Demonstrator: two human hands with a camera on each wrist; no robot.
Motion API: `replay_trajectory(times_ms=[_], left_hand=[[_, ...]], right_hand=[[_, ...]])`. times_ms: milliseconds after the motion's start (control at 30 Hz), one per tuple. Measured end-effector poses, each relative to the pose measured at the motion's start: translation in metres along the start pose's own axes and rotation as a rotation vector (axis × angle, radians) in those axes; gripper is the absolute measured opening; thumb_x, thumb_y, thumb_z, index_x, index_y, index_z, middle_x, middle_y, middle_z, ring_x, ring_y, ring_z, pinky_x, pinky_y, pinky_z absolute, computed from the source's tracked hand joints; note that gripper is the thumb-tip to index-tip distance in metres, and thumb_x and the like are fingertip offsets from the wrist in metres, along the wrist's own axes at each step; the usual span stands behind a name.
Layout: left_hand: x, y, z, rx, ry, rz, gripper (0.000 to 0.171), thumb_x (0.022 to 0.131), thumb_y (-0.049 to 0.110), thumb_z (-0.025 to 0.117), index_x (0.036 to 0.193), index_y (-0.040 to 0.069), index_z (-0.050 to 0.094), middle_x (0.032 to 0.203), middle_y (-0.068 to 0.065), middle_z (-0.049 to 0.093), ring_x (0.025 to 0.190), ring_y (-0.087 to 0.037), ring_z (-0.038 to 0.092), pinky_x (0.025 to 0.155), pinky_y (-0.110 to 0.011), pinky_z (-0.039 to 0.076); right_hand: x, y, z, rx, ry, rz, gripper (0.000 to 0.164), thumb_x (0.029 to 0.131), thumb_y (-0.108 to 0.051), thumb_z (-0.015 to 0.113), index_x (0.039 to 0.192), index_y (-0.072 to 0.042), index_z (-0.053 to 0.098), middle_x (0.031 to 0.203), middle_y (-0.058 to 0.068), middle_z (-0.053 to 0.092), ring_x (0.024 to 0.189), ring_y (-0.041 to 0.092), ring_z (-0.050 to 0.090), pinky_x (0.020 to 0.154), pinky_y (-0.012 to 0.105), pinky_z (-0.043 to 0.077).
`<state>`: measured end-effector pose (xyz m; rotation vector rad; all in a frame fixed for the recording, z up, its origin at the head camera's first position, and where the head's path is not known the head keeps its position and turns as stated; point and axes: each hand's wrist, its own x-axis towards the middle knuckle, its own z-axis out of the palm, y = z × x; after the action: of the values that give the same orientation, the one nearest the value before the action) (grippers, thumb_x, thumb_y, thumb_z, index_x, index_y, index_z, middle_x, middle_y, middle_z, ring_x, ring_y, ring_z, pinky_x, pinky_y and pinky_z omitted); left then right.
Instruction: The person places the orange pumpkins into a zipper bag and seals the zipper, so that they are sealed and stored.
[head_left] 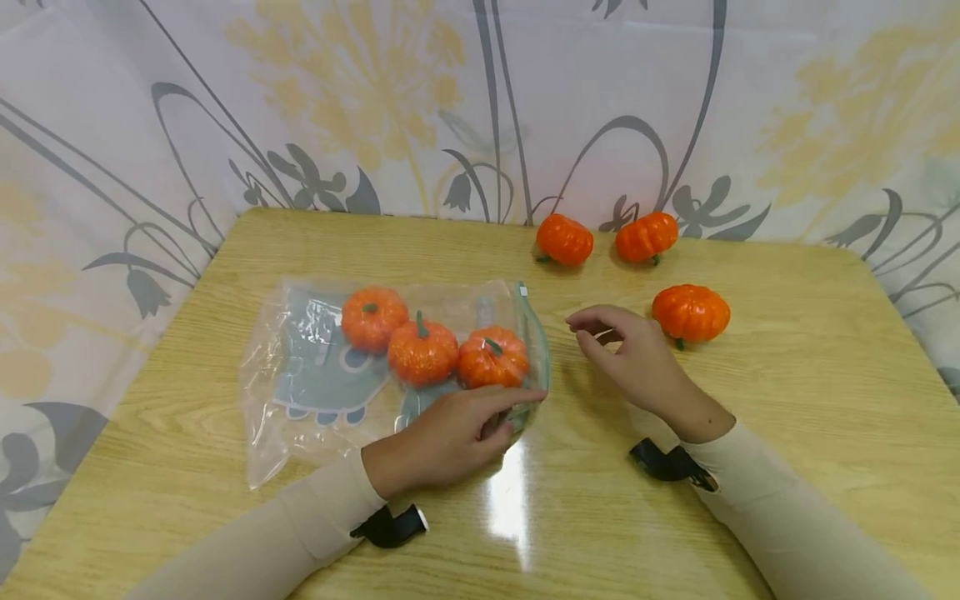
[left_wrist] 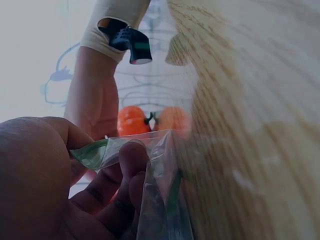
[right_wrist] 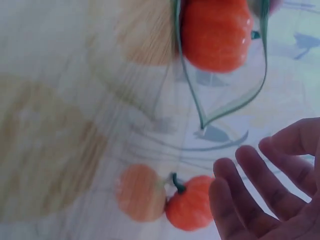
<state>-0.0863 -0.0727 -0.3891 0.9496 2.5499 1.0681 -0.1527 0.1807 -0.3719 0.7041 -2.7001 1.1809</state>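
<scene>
A clear zip bag (head_left: 258, 417) with a green-edged mouth and a blue-grey print lies on the table. Inside are three small orange toy pumpkins: one at the left (head_left: 369, 327), one in the middle (head_left: 422, 360), one near the mouth (head_left: 489, 363). My left hand (head_left: 457, 437) holds the mouth's near corner, thumb and fingers about the plastic (left_wrist: 162, 200) in the left wrist view. My right hand (head_left: 637, 354), fingers loosely bent around nothing, hovers right of the mouth. In the right wrist view, the green rim (right_wrist: 235, 107) gapes around a pumpkin (right_wrist: 215, 37).
Three more pumpkins sit outside the bag: two at the table's back edge, one left (head_left: 564, 240) and one right (head_left: 647, 237), and a third (head_left: 690, 313) just beyond my right hand. A floral curtain (head_left: 420, 100) hangs behind the wooden table (head_left: 810, 433).
</scene>
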Motion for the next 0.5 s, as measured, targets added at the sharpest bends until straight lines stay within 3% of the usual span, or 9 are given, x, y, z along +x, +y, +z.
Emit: replay_trajectory(times_ms=[100,233,500], left_hand=[[0.000,0.001,-0.001,-0.006,-0.007,-0.007,0.046,0.101,0.017,0.052,0.146,0.025,0.052,0.076,0.011,0.048,0.062,-0.002,0.042,0.061,-0.020,0.042],[0.001,0.001,-0.002,-0.007,0.009,0.004,0.045,0.101,0.017,0.052,0.145,0.024,0.053,0.078,0.010,0.048,0.064,-0.003,0.043,0.063,-0.021,0.042],[0.001,0.000,0.000,-0.022,0.000,0.004,0.045,0.101,0.016,0.052,0.145,0.023,0.053,0.073,0.010,0.045,0.061,-0.001,0.041,0.059,-0.020,0.041]], right_hand=[[0.001,0.001,-0.003,-0.064,0.069,-0.058,0.017,0.092,0.000,0.064,0.107,-0.001,0.073,0.103,0.011,0.075,0.088,0.021,0.069,0.075,0.040,0.058],[0.004,0.002,-0.010,-0.113,0.130,-0.072,0.018,0.090,0.001,0.065,0.106,-0.001,0.073,0.103,0.012,0.074,0.091,0.025,0.067,0.077,0.045,0.056],[0.004,0.008,-0.021,-0.198,0.124,-0.010,0.022,0.091,-0.002,0.064,0.112,0.000,0.071,0.110,0.018,0.069,0.104,0.034,0.063,0.092,0.052,0.051]])
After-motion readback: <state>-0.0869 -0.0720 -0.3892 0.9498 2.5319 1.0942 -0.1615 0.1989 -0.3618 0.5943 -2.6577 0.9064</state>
